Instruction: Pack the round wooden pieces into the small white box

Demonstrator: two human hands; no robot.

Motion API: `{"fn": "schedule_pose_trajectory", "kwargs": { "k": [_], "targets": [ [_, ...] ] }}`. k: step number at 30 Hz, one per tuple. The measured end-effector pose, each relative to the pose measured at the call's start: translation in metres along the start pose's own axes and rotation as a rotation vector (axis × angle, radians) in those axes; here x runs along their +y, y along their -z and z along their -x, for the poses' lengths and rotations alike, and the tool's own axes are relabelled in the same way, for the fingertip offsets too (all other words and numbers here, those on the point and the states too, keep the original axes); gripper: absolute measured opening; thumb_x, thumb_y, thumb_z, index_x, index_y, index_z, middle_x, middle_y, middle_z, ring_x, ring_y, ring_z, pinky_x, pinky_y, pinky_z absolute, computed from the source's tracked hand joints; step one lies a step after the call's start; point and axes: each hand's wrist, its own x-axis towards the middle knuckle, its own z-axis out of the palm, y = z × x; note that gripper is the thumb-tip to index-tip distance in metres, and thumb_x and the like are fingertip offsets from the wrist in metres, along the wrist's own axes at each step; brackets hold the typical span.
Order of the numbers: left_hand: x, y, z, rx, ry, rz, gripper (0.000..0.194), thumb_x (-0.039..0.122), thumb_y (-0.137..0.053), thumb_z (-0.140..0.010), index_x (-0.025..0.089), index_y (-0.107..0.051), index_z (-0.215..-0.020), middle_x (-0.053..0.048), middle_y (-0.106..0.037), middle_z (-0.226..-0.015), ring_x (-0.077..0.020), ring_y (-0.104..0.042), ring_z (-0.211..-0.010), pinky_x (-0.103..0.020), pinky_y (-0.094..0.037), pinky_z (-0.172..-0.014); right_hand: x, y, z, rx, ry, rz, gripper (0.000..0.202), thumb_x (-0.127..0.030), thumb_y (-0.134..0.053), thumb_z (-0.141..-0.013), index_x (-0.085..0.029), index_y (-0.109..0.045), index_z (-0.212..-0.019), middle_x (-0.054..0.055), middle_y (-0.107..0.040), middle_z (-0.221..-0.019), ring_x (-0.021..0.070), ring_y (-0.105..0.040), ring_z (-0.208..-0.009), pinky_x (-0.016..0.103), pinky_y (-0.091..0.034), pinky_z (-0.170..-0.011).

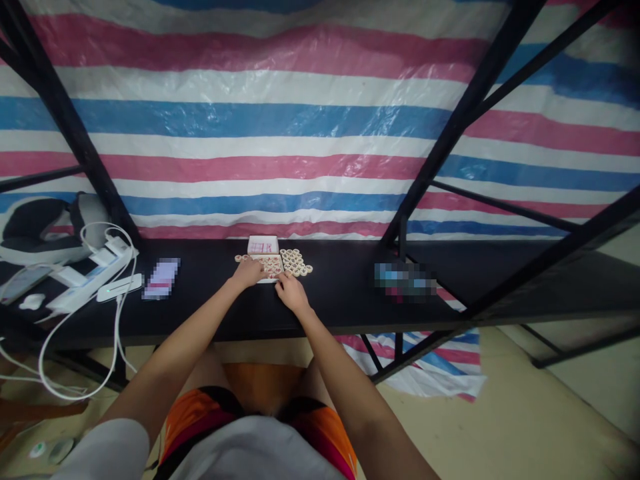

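Observation:
Round pale xiangqi pieces (270,267) with red markings lie in rows in a shallow white box (270,281) on the black tabletop. My left hand (249,272) covers the box's left part, its fingers drawn together over the pieces; what they pinch is hidden. At the box's lower right corner, my right hand (291,291) has its fingers and thumb bent around the edge. Loose xiangqi pieces (296,262) with dark markings cluster right of the box. Two or so more pieces (240,258) sit beyond my left hand.
Behind the box stands a white lid (263,245) with pink print. A blurred phone (161,278), a power strip (93,277) and white cables are to the left. On the right lies a blurred item (404,279). Black metal posts (435,160) frame the table before a striped sheet (260,120).

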Motion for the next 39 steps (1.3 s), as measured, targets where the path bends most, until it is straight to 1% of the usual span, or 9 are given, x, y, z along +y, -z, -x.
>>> {"fn": "schedule_pose_trajectory", "kwargs": {
  "k": [6,10,13,16,23,25,29,34,39],
  "targets": [
    [-0.001,0.005,-0.003,-0.115,0.036,0.085,0.028,0.042,-0.056,-0.079,0.018,-0.071,-0.079,-0.009,-0.07,-0.081,-0.025,-0.061,-0.088,-0.035,-0.04,-0.083,-0.001,0.002,0.001,0.012,0.015,-0.013,0.029,-0.021,-0.04,-0.089,-0.02,-0.06,-0.111,0.008,-0.058,-0.11,0.0168,-0.056,-0.094,0.025,-0.042,-0.082],
    [-0.002,0.008,-0.005,-0.168,0.057,0.141,0.026,0.038,-0.058,-0.076,0.019,-0.07,-0.089,-0.007,-0.071,-0.087,-0.0232,-0.062,-0.088,-0.031,-0.042,-0.081,-0.001,0.003,0.001,0.017,0.019,-0.015,0.028,-0.02,-0.041,-0.089,-0.02,-0.06,-0.11,0.007,-0.058,-0.11,0.0166,-0.056,-0.095,0.024,-0.042,-0.083],
    [-0.003,0.009,-0.005,-0.081,0.059,0.178,0.028,0.031,-0.058,-0.074,0.017,-0.07,-0.095,-0.008,-0.071,-0.095,-0.023,-0.062,-0.092,-0.03,-0.043,-0.083,-0.001,0.004,0.001,0.01,0.005,-0.017,0.028,-0.019,-0.041,-0.089,-0.02,-0.061,-0.109,0.007,-0.058,-0.11,0.0164,-0.056,-0.095,0.024,-0.041,-0.084],
    [-0.01,0.009,0.003,0.108,0.112,0.301,0.033,0.026,-0.054,-0.076,0.014,-0.068,-0.103,-0.008,-0.069,-0.099,-0.0193,-0.062,-0.089,-0.026,-0.044,-0.084,-0.002,0.004,0.002,0.012,0.004,-0.017,0.029,-0.019,-0.041,-0.088,-0.021,-0.061,-0.109,0.007,-0.058,-0.11,0.0165,-0.056,-0.095,0.024,-0.042,-0.085],
    [-0.058,-0.004,0.037,0.442,0.394,0.427,0.036,0.029,-0.049,-0.082,0.014,-0.065,-0.109,-0.009,-0.065,-0.105,-0.0172,-0.061,-0.087,-0.027,-0.046,-0.087,0.0,0.0,0.001,0.022,0.005,-0.017,0.029,-0.019,-0.041,-0.089,-0.021,-0.061,-0.109,0.008,-0.058,-0.111,0.0168,-0.056,-0.096,0.025,-0.042,-0.085],
    [-0.069,-0.013,0.043,0.458,0.464,0.42,0.036,0.029,-0.049,-0.081,0.013,-0.065,-0.109,-0.01,-0.063,-0.108,-0.0175,-0.061,-0.089,-0.028,-0.046,-0.089,0.0,0.0,0.001,0.014,0.001,-0.019,0.029,-0.019,-0.04,-0.089,-0.021,-0.061,-0.11,0.008,-0.058,-0.111,0.0168,-0.056,-0.096,0.025,-0.042,-0.085],
    [-0.075,-0.025,0.047,0.425,0.48,0.446,0.033,0.027,-0.05,-0.08,0.013,-0.064,-0.106,-0.009,-0.064,-0.103,-0.0161,-0.062,-0.085,-0.027,-0.047,-0.086,-0.001,0.003,0.002,0.004,-0.005,-0.018,0.03,-0.02,-0.04,-0.089,-0.021,-0.06,-0.111,0.008,-0.058,-0.111,0.0167,-0.056,-0.096,0.025,-0.042,-0.085],
    [-0.072,-0.027,0.049,0.373,0.393,0.421,0.021,0.024,-0.05,-0.08,0.016,-0.066,-0.091,-0.007,-0.066,-0.095,-0.0163,-0.061,-0.087,-0.027,-0.046,-0.087,-0.001,0.004,0.003,0.007,-0.006,-0.014,0.028,-0.02,-0.041,-0.089,-0.021,-0.06,-0.109,0.007,-0.057,-0.111,0.0168,-0.056,-0.096,0.024,-0.041,-0.083],
    [-0.071,-0.03,0.051,0.361,0.348,0.353,0.028,0.023,-0.049,-0.082,0.015,-0.067,-0.101,-0.009,-0.06,-0.109,-0.0178,-0.058,-0.099,-0.027,-0.044,-0.094,-0.001,0.002,0.003,0.015,0.006,-0.015,0.029,-0.019,-0.041,-0.089,-0.02,-0.06,-0.109,0.008,-0.057,-0.112,0.017,-0.055,-0.097,0.025,-0.041,-0.085]
  ]
}}
